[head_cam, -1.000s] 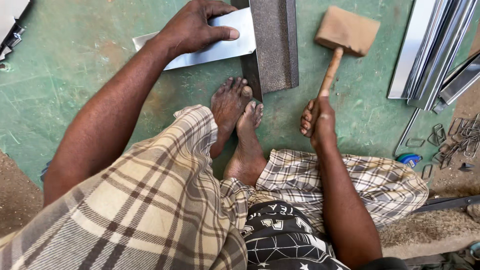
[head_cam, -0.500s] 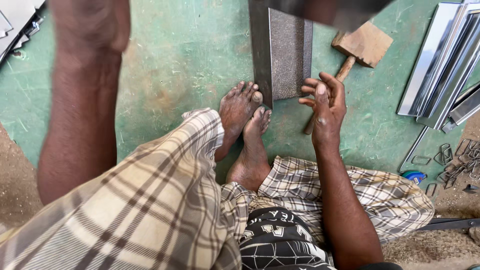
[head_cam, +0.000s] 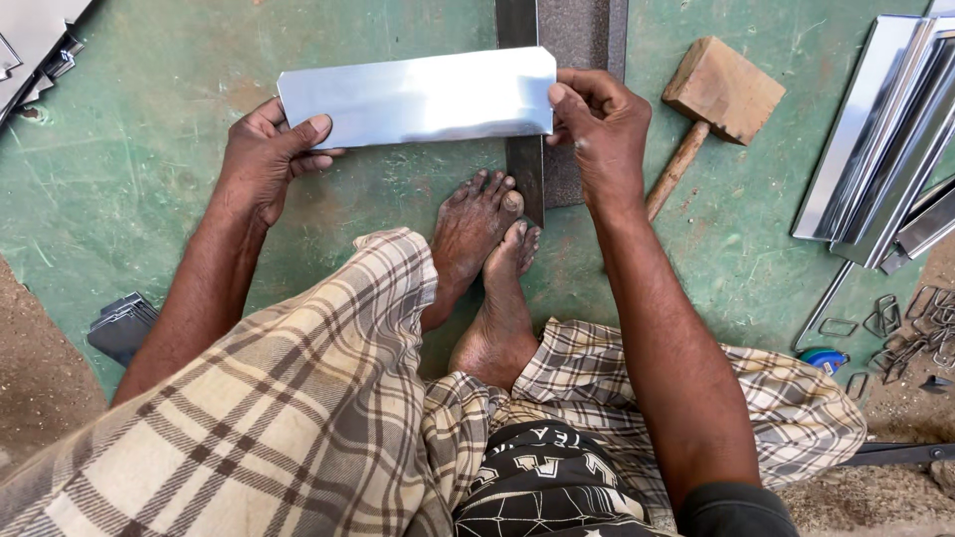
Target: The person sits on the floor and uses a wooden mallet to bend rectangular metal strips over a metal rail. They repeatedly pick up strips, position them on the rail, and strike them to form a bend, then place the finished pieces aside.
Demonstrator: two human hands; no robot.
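A shiny rectangular metal sheet (head_cam: 418,96) is held flat between both hands above a green floor. My left hand (head_cam: 267,159) grips its left end, thumb on top. My right hand (head_cam: 599,129) grips its right end. Under the sheet runs a dark steel angle bar (head_cam: 567,40), lying away from me, with my bare feet (head_cam: 487,259) pressed against its near end. A wooden mallet (head_cam: 716,99) lies on the floor just right of my right hand, handle pointing towards me.
Folded metal sheet sections (head_cam: 885,139) are stacked at the right edge. Small wire clips (head_cam: 905,328) and a blue round object (head_cam: 824,358) lie at lower right. More sheet pieces (head_cam: 30,40) sit top left, a dark stack (head_cam: 121,323) at left.
My right hand has let go of the mallet, which now lies on the floor. Both hands have come together on the metal sheet, now held across the angle bar.
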